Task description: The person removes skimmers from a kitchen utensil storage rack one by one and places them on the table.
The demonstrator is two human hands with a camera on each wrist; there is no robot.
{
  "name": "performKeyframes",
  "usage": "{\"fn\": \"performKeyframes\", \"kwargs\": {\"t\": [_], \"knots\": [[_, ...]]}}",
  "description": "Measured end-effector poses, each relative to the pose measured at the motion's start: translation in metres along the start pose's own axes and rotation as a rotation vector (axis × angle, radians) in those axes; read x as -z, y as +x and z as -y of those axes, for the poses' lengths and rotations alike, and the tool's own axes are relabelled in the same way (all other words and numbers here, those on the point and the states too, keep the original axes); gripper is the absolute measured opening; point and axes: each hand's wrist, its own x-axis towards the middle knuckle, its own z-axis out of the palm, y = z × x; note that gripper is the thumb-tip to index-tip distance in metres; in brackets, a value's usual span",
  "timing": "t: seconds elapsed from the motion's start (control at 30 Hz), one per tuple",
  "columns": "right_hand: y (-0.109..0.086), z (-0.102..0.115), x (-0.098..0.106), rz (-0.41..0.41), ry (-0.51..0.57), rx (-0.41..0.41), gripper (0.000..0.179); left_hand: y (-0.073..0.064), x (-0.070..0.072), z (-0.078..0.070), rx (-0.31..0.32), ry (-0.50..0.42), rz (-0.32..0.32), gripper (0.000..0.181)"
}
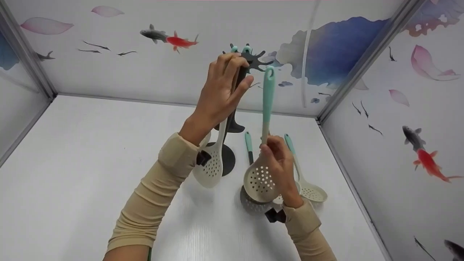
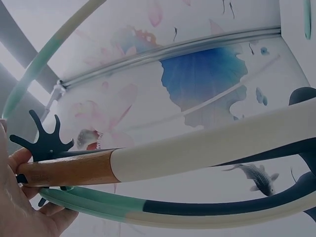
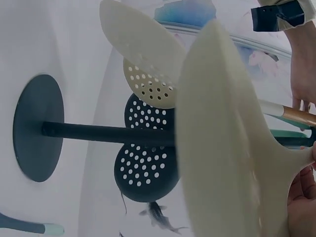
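My left hand (image 1: 221,87) is high on a dark utensil stand (image 1: 237,127), fingers curled over its top. In the left wrist view, its fingers grip the end of a wooden-handled utensil (image 2: 74,170) with a white shaft; green handles hang just below. A cream slotted spoon (image 1: 210,170) hangs under this hand. My right hand (image 1: 281,163) pinches a cream skimmer (image 1: 259,181) low on its shaft, its mint-green handle pointing up, right of the stand. Large and close, the skimmer (image 3: 222,138) hides part of the right wrist view.
The stand's round base (image 3: 39,128) rests on the white table (image 1: 90,163). Dark perforated skimmers (image 3: 143,170) show beyond its post. Right of the stand lie another slotted turner (image 1: 313,192) and a green-handled utensil (image 1: 248,143). Printed panels (image 1: 398,108) stand behind and to the right.
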Motion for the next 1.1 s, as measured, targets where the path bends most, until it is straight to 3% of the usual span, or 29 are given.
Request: {"fn": "performKeyframes", "kwargs": {"t": [0.27, 0.47, 0.63, 0.8, 1.0, 1.1], "knots": [[-0.002, -0.013, 0.050, -0.126, -0.068, -0.038, 0.021, 0.001, -0.002, 0.001, 0.008, 0.003, -0.015, 0.033], [-0.005, -0.011, 0.086, -0.199, -0.233, -0.182, 0.024, 0.002, -0.004, 0.001, 0.014, -0.003, -0.025, 0.032], [-0.009, -0.035, 0.121, -0.240, -0.379, -0.293, 0.028, 0.003, -0.006, 0.000, 0.024, -0.013, -0.029, 0.031], [-0.015, -0.060, 0.153, -0.230, -0.523, -0.351, 0.033, 0.004, -0.007, -0.001, 0.028, -0.011, -0.037, 0.031], [-0.023, -0.079, 0.185, -0.174, -0.703, -0.389, 0.013, 0.006, -0.009, -0.004, 0.041, -0.016, -0.041, 0.031], [-0.027, -0.088, 0.198, -0.129, -0.791, -0.384, 0.015, 0.007, -0.009, -0.005, 0.049, -0.019, -0.042, 0.031]]}}
